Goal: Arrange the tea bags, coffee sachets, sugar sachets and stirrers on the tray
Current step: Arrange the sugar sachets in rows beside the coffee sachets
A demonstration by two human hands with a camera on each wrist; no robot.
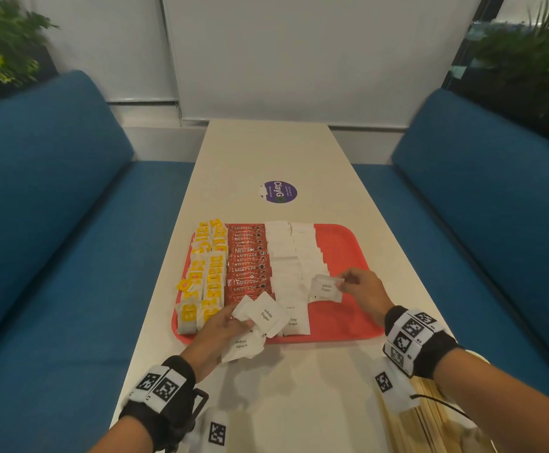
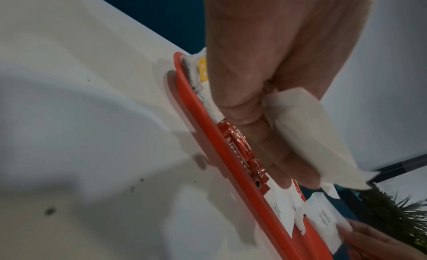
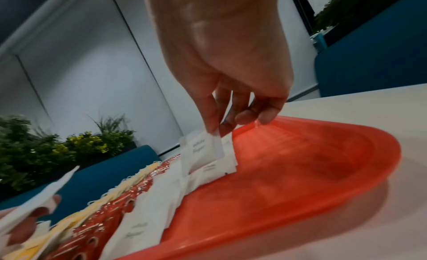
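Note:
A red tray (image 1: 348,318) on the white table holds yellow tea bags (image 1: 206,276) in two columns at the left, a column of red coffee sachets (image 1: 248,263), and two columns of white sugar sachets (image 1: 288,256). My left hand (image 1: 222,323) grips a fan of several white sugar sachets (image 1: 263,317) over the tray's near edge. My right hand (image 1: 356,286) pinches one white sugar sachet (image 1: 326,288) by its edge at the near end of the right sugar column; the same sachet (image 3: 203,148) hangs from my fingertips (image 3: 213,126). Wooden stirrers (image 1: 430,416) lie on the table under my right forearm.
The tray's right part (image 3: 312,165) is bare red plastic. A purple round sticker (image 1: 278,191) sits on the table beyond the tray. Blue sofas (image 1: 54,207) flank the table on both sides, and plants stand behind them.

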